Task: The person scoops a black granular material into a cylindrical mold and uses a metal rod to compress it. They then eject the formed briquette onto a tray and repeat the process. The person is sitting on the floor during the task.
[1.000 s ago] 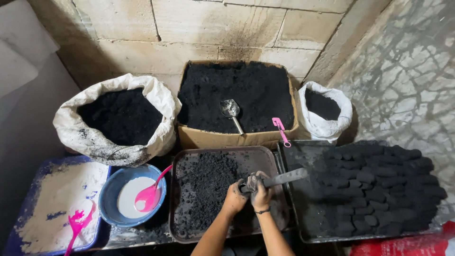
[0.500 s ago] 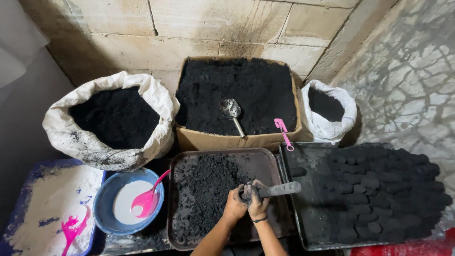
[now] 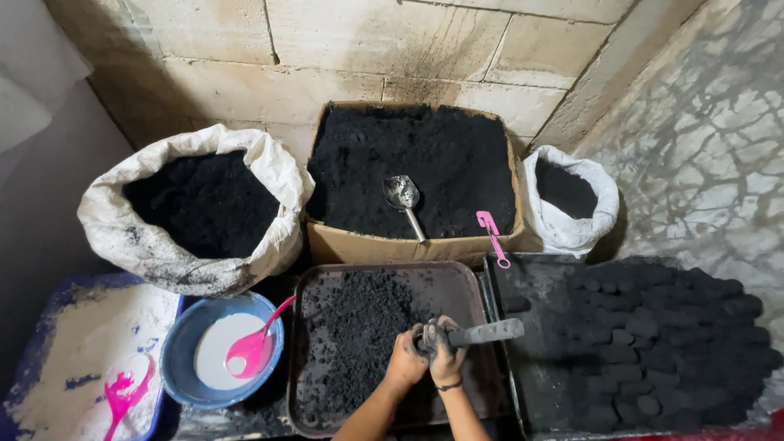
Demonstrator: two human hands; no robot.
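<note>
Left hand (image 3: pixel 406 359): blackened, fingers curled against the metal press mould (image 3: pixel 478 333), as half a second ago.
Right hand (image 3: pixel 446 353): fingers clamped around mould, handle lower over brown tray (image 3: pixel 465 282).

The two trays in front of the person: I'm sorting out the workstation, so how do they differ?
The middle tray holds loose black crumbly powder, and both hands, left hand and right hand, work over it with a grey tool. The right tray carries stacked black pressed blocks and no hands. Both are dark, shallow and soot-smeared.
</note>
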